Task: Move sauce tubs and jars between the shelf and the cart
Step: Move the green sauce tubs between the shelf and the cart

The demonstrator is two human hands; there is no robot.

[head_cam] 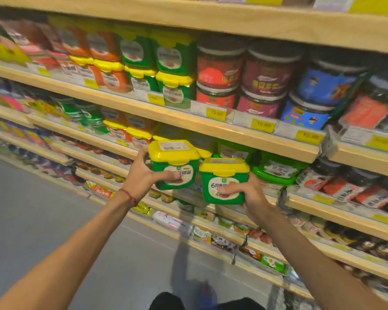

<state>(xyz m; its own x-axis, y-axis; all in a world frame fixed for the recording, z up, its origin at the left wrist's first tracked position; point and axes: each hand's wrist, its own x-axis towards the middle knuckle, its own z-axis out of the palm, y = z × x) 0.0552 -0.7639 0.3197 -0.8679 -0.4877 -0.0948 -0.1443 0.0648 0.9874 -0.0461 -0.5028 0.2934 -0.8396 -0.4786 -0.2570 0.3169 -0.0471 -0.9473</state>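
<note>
Held up in front of the shelf, clear of its edge, two green sauce tubs with yellow lids are carried, one in each hand. The left tub is gripped by the left hand, with the thumb laid across its label and the fingers wrapped round its far side. The right tub is held a little lower by the right hand, clamped in the same way from the other flank. Both tubs are kept upright and grasped by the body, not the lid, probably so that a lid cannot be pulled off. They are held side by side, almost touching, which lets a pair be moved in one trip. Matching tubs are stacked on the shelf above, beside the round jars. The cart is not in view, so it cannot be told whether the tubs are being taken out or put back.
</note>
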